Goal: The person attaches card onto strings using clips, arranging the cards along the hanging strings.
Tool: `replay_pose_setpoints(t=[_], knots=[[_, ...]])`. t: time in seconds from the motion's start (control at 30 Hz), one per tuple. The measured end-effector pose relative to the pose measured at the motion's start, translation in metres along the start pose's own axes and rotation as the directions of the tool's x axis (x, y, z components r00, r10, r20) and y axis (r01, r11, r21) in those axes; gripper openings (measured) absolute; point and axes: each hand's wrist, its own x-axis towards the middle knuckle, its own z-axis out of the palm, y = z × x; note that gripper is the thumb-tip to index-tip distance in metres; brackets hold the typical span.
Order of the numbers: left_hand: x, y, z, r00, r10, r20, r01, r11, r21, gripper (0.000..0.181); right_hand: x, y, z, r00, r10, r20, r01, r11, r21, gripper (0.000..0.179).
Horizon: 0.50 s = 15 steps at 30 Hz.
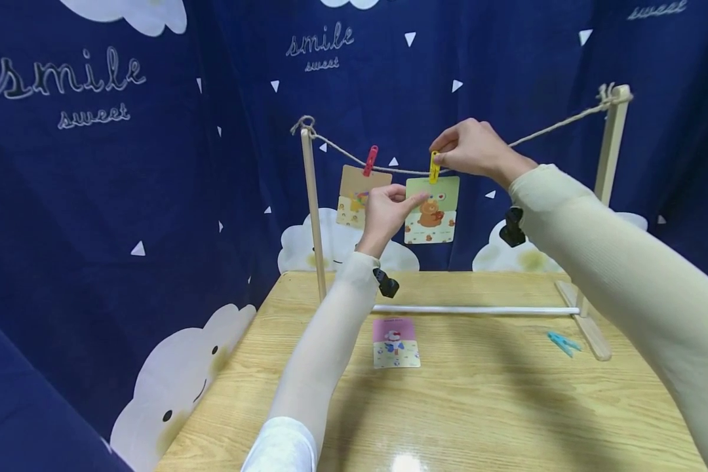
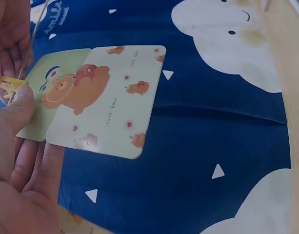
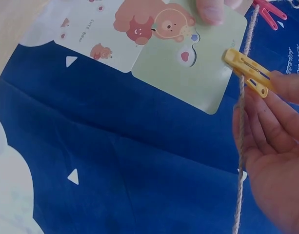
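Note:
A green and white card with a bear (image 1: 431, 226) hangs at a sagging rope (image 3: 241, 146). My left hand (image 1: 385, 213) pinches its left edge between thumb and fingers. My right hand (image 1: 476, 151) pinches the tail of a yellow clothespin (image 3: 249, 70), whose nose sits over the card's top edge at the rope. Just to the left, a red clothespin (image 1: 370, 161) holds an orange-and-cream card (image 1: 352, 187) on the same rope, and my left hand partly hides that card.
The rope runs between a left wooden post (image 1: 314, 216) and a right wooden post (image 1: 613, 151). A white rod (image 1: 478, 310) crosses low between them. On the wooden table (image 1: 466, 406) lie a pink-topped card (image 1: 396, 343) and a blue clothespin (image 1: 563, 343). A dark blue curtain (image 1: 236, 164) stands behind.

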Motion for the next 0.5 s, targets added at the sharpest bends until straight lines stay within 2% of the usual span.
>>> replay_pose_setpoints(t=[0.23, 0.5], knots=[[-0.008, -0.006, -0.003, 0.999, -0.033, 0.03, 0.031, 0.998, 0.045, 0.032, 0.0, -0.001, -0.001, 1.0, 0.016, -0.004, -0.016, 1.0, -0.008, 0.046], [-0.019, -0.023, -0.007, 0.998, -0.036, 0.058, 0.034, 0.998, 0.05, 0.031, 0.0, 0.0, 0.0, 1.0, 0.027, 0.01, -0.027, 1.0, 0.004, 0.047]])
